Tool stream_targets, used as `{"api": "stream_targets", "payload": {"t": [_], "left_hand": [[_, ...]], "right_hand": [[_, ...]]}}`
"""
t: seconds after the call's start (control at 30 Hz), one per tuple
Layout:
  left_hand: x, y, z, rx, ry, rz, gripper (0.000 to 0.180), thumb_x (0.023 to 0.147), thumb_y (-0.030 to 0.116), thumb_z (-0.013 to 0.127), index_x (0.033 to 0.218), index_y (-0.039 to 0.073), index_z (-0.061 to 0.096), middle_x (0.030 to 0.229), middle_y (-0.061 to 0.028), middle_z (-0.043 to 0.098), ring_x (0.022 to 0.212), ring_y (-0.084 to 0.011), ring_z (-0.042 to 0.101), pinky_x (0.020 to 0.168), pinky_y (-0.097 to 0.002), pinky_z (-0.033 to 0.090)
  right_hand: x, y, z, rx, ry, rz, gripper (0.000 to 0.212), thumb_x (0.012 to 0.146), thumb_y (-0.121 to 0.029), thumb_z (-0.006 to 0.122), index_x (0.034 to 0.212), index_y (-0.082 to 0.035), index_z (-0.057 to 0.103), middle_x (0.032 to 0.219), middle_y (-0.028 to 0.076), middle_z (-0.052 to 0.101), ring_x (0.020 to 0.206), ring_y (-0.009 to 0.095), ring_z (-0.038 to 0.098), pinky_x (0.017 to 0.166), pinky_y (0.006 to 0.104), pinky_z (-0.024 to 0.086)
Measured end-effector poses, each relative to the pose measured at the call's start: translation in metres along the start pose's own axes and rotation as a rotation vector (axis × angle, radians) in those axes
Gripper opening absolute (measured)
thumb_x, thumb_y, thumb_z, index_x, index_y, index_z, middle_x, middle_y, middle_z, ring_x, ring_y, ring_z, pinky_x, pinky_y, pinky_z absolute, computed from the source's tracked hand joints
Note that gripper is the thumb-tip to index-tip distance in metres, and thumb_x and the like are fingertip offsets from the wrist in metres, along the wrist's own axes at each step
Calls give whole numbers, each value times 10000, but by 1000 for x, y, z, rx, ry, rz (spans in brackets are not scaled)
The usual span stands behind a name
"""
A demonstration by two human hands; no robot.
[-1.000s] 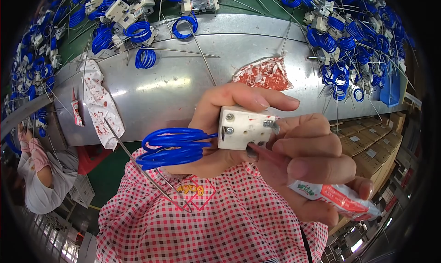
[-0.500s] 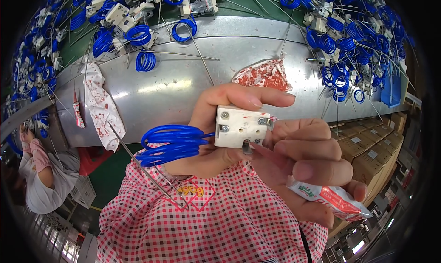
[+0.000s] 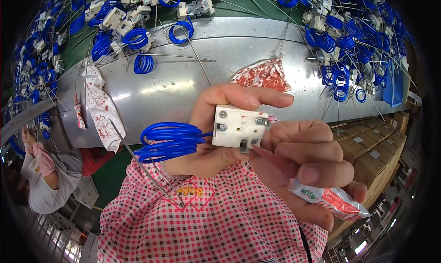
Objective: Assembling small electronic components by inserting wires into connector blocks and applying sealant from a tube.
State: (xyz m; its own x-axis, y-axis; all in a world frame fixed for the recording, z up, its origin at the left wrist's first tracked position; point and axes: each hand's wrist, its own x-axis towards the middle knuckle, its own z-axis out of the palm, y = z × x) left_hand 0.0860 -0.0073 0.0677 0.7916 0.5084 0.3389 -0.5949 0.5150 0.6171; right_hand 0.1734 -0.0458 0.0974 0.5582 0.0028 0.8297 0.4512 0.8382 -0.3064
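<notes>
Your left hand pinches white thermostat block at frame centre, blue capillary coil just left of it. Your right hand grips red-and-white squeeze tube, nozzle by lower-right screw. Red flecks mark block; work seems midway; which screws are done, too small to tell.

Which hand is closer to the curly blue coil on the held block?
Left. The left hand is just beside the coil; the right hand is farther, beyond the block.
</notes>
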Motion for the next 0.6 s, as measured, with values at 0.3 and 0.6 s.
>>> {"api": "stream_targets", "payload": {"t": [0.3, 0.6], "left_hand": [[2, -3, 3, 18, 27, -30, 465, 788, 174, 620, 1141, 133, 321, 1225, -298, 348, 699, -190, 568, 585, -239, 483], [4, 1, 7, 10, 65, -78, 437, 803, 241, 601, 1129, 121, 336, 1214, -314, 353, 699, -197, 569, 582, -244, 481]], "right_hand": [[2, -9, -7, -72, -83, 130, 632, 877, -546, 193, 1253, -49, 298, 741, 54, 459, 443, 119, 386, 419, 276, 416], [2, -8, -5, -33, -93, 151, 651, 862, -576, 196, 1272, -79, 287, 716, 60, 455, 463, 137, 404, 430, 284, 415]]}}
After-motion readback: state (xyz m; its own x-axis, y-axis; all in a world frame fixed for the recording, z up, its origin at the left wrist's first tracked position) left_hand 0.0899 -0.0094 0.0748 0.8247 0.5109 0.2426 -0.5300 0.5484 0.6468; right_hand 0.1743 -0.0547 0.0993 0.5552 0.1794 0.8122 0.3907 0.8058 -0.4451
